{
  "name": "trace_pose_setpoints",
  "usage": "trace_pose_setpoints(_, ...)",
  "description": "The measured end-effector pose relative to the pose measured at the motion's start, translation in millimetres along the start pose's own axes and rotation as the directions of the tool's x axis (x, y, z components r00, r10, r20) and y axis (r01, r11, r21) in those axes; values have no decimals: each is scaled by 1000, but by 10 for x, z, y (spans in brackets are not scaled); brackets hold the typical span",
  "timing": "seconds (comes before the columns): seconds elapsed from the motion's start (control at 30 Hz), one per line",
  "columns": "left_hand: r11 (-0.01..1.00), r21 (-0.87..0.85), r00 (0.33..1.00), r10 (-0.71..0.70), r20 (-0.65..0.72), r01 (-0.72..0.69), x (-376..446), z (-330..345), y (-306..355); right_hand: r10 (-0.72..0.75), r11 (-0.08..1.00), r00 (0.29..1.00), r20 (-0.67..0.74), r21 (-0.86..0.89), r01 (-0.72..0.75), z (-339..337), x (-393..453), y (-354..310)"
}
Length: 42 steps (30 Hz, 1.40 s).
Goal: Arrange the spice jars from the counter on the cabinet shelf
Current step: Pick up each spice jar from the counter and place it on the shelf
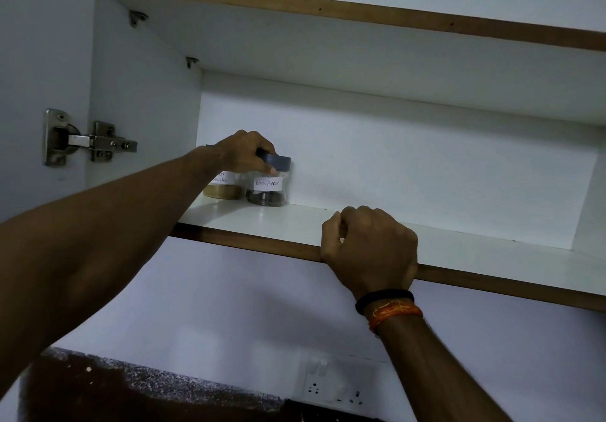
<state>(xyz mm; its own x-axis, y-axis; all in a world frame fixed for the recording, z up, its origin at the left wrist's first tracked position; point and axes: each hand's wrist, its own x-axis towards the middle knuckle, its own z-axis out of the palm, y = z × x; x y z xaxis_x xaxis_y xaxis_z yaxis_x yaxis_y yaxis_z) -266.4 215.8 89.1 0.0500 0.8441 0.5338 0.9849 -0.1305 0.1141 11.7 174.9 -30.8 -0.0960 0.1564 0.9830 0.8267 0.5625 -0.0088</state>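
Observation:
A clear jar labelled "Black Pepper" [267, 188] with a dark lid stands upright on the white cabinet shelf [459, 247], near its left back corner. My left hand [244, 154] reaches in from the left and grips its lid from above. Just left of it stands a second jar [223, 188] with tan powder and a label ending in "Powder", partly hidden by my left wrist. My right hand [369, 251] has its fingers curled over the shelf's brown front edge, right of the jars, with bands on its wrist.
An upper shelf [328, 11] with a brown edge spans overhead. A metal door hinge [88, 139] is fixed on the left cabinet wall. Below the cabinet are a white wall, a switch and socket plate [337, 385] and a dark speckled surface [98, 389].

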Motion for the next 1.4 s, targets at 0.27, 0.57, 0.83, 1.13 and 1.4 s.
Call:
trace_pose_setpoints(0.27, 1000, -27, 1000, -16, -17, 15, -8, -3, -53, -4, 1000, 1000, 6, -13, 4, 18, 0, 4)
trace_pose_setpoints(0.57, 989, -95, 985, -127, -119, 116, -184, 24, 29, 8, 999, 998, 60, -45, -5, -12, 21, -13)
trace_pose_setpoints(0.83, 991, -105, 988, -100, -122, 87, -664, -111, 338, 60, 993, 969, 239, -115, -34, -82, 63, -34)
trace_pose_setpoints(1.13, 992, -125, 1000, -12, 1, 12, -1638, -114, 692, -54, 981, 958, 280, -163, 103, -218, -245, -110)
trace_pose_setpoints(1.4, 991, -126, 992, 35, -123, -50, -2433, 230, 1003, -63, 998, 948, 312, -6, 69, -435, -679, -408)
